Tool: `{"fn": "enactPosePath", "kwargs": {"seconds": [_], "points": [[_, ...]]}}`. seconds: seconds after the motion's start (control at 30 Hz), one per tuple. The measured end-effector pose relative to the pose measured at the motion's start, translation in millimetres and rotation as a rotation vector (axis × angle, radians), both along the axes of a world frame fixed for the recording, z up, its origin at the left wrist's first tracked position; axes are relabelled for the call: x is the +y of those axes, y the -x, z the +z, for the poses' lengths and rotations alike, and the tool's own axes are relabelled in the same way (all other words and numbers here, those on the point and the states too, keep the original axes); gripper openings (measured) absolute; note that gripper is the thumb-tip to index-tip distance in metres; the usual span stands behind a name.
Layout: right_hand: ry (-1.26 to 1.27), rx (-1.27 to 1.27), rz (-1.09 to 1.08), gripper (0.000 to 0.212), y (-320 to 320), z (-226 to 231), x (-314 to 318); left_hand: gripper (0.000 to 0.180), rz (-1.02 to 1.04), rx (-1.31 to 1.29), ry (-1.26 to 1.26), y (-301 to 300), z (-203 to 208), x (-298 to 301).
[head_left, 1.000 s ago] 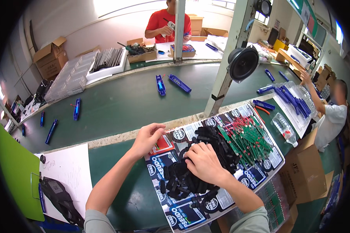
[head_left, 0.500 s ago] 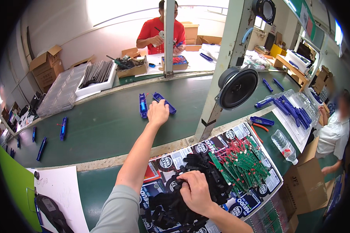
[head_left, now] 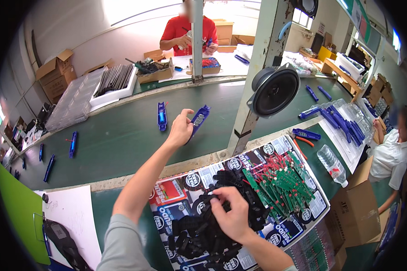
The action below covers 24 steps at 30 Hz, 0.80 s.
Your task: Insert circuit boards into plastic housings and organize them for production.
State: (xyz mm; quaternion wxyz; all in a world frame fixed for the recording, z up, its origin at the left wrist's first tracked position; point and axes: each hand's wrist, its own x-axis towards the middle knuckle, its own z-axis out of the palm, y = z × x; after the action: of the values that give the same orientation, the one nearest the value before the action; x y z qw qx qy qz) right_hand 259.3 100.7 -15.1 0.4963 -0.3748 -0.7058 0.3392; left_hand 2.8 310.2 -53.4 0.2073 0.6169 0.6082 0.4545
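My left hand [head_left: 181,130] is closed on a blue plastic casing [head_left: 201,118] with oval openings, lifted and tilted above the green belt [head_left: 126,149]. Just left of it lies another blue casing [head_left: 162,118], open side up, a red wire at its top. My right hand [head_left: 233,212] is over a heap of black plastic parts [head_left: 190,230], thumb and forefinger pinched on a small black part that its fingers mostly hide. Right of the heap, green circuit boards [head_left: 280,187] with red wires are piled on a printed sheet [head_left: 169,192].
A metal post [head_left: 253,104] carrying a round speaker [head_left: 276,90] rises beyond the sheet. At right are orange-handled pliers [head_left: 304,142], a plastic bottle [head_left: 332,166] and several blue casings [head_left: 343,124]. A person in red [head_left: 169,34] works across the belt.
My left hand has picked the right-hand blue casing off the belt and turned it over. The other casing has shifted slightly left. My right hand has stayed at the heap, its fingers now pinched.
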Motion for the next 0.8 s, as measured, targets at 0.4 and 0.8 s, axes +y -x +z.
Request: {"fn": "enactPosePath", "kwargs": {"seconds": [0.4,0.8], "points": [[0.396,0.351,0.221,0.020,1.1,19.3,-0.3,0.040,-0.239,-0.584,0.177,9.1,43.4,-301.8],[-0.475,-0.414,0.063,0.015,99.2,48.8,-52.4,0.041,-0.147,-0.756,-0.033,-3.3,13.6,-341.1]]}}
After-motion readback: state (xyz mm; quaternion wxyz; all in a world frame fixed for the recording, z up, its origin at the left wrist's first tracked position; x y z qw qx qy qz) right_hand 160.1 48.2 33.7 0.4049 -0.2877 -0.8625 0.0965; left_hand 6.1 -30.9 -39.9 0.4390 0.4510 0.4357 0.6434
